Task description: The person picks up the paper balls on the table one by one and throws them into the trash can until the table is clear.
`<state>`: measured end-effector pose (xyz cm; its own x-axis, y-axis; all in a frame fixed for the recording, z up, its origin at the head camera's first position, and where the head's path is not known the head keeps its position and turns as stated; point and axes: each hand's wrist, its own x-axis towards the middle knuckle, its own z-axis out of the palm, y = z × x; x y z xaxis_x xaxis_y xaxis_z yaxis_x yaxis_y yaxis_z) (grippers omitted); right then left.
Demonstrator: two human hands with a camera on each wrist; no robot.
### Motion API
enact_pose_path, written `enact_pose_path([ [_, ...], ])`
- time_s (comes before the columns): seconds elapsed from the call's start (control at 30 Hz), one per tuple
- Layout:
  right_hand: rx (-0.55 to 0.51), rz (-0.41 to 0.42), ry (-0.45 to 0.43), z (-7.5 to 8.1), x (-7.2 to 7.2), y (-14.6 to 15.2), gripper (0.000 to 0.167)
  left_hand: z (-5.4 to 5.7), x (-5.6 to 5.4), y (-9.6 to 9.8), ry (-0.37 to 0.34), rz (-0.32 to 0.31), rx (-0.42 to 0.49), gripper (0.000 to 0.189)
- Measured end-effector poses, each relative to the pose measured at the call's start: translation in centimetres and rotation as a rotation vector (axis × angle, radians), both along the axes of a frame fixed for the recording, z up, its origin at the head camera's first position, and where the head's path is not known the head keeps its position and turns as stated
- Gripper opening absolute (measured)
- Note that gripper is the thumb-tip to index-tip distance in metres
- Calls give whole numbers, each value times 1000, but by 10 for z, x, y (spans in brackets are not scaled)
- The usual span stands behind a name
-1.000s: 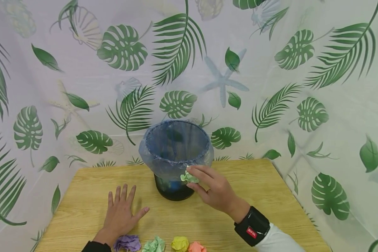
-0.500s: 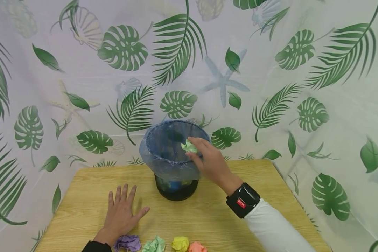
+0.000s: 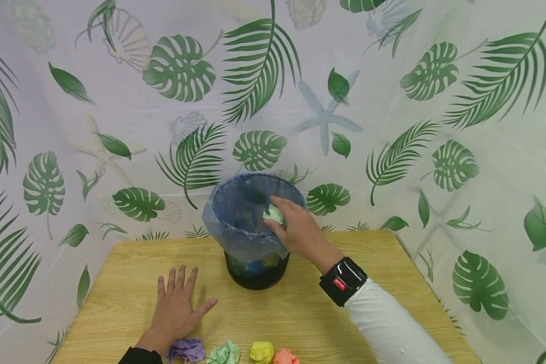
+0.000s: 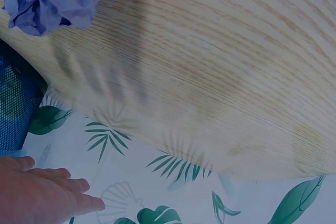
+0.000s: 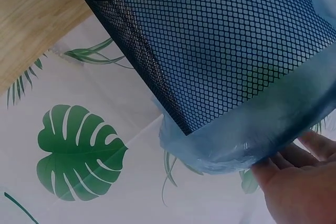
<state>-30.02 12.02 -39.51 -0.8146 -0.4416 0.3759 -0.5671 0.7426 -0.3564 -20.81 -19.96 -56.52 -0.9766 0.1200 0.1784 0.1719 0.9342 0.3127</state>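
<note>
My right hand [image 3: 298,230] pinches a crumpled ball of pale green paper [image 3: 274,215] between thumb and fingers, over the near right part of the bin's mouth. The bin [image 5: 210,40] is black mesh, lined with a thin blue plastic bag [image 3: 250,242] folded down over its rim. In the right wrist view the fingers show at the bag's edge, and the paper is hidden. My left hand [image 3: 175,308] is held palm down with its fingers spread, left of the bin. Closest to its wrist lies a crumpled purple paper ball [image 3: 185,350].
Along the near edge of the wooden table [image 3: 336,323] lie crumpled paper balls: green [image 3: 224,353], yellow [image 3: 261,352] and orange [image 3: 285,357]. Behind the table hangs a white sheet [image 3: 273,116] printed with green leaves. Coloured shapes show through the lower mesh of the bin.
My right hand has risen from in front of the bin to over its mouth, carrying the green paper ball. In the last half second it shifts only slightly. The left hand keeps its place.
</note>
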Motion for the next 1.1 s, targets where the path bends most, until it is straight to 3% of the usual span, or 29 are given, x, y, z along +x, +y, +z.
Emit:
enact_pose_path([
  [0.23, 28, 1, 13, -3, 2, 1, 64, 2, 0, 0, -8, -3, 2, 100],
  [0.53, 0, 36, 155, -18, 2, 11, 66, 1, -1, 2, -15, -4, 2, 100],
  [0.8, -33, 37, 238, -42, 4, 32, 95, -2, 0, 1, 2, -3, 1, 98],
  [1.1, -74, -15, 245, -83, 9, 63, 109, -4, 2, -2, -3, -6, 17, 96],
])
